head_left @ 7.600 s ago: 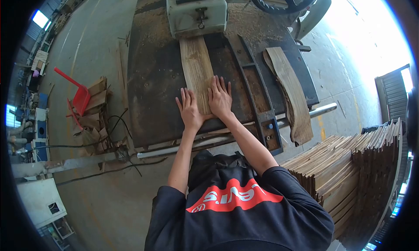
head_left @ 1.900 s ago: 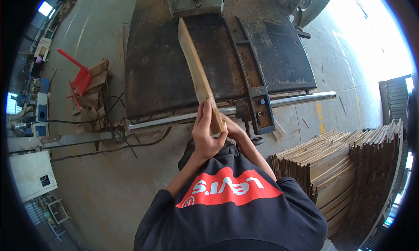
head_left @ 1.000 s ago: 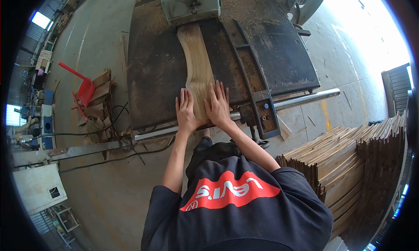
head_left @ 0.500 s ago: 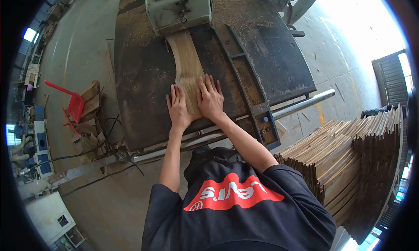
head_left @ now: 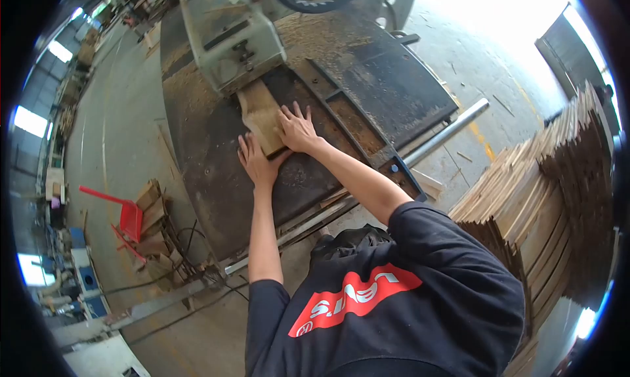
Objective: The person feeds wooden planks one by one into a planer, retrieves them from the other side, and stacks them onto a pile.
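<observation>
A wooden board (head_left: 261, 113) with a wavy left edge lies flat on a dark metal machine table (head_left: 216, 173), its far end under the green-grey machine housing (head_left: 244, 52). My left hand (head_left: 260, 164) lies at the board's near left corner, fingers stretched forward beside its left edge and thumb along its near end. Over the board's right edge my right hand (head_left: 299, 131) rests with fingers spread. Both hands are open and pressed against the wood. The housing hides the board's far end.
A black metal guide frame (head_left: 354, 124) runs along the table right of the board. Sawdust (head_left: 321, 36) covers the table's far part. A tall stack of boards (head_left: 525, 187) stands at the right. A red dustpan (head_left: 131, 219) and wood offcuts (head_left: 154, 209) are at the left.
The board has gone further under the machine housing, so a shorter length shows. Both hands have moved forward with it. The camera view has shifted and turned.
</observation>
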Demonstrator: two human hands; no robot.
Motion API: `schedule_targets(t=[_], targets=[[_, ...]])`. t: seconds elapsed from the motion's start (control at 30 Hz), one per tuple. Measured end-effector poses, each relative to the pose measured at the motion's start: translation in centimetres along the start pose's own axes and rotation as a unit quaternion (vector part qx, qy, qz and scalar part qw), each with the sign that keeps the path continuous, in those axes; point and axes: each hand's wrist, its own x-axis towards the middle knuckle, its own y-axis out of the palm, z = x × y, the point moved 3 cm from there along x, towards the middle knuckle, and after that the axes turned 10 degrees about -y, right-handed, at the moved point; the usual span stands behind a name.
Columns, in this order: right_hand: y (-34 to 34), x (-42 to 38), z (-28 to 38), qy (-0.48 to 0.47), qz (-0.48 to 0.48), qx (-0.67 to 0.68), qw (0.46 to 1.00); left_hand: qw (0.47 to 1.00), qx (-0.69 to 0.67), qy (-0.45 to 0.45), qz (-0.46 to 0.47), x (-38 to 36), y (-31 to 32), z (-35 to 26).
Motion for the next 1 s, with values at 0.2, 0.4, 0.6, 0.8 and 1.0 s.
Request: schedule_targets(t=[0.2, 0.4, 0.6, 0.8, 1.0], targets=[[-15.9, -18.2, -4.0, -0.011, -0.192, 0.070, 0.979, 0.990, -0.037, 0.067, -0.118, -5.2, -2.4, -0.4], [-24.2, -49.0, -12.8, 0.445, -0.476, -0.111, 0.751, 0.977, 0.012, 0.118, -0.176, -5.9, -1.1, 0.4], [-21.4, -69.6, -14.9, 0.591, -0.721, 0.193, 0.306, 0.981, -0.072, 0.125, -0.134, -5.7, -0.1, -4.1], [-25.1, -75.1, -21.5, 0.333, -0.833, 0.426, 0.121, 0.937, -0.208, 0.270, -0.077, -11.1, -2.2, -21.9], [-28.2, -75.4, -22.7, 0.383, -0.832, 0.356, 0.184, 0.865, -0.255, 0.433, 0.015, -19.0, -2.1, -34.4]])
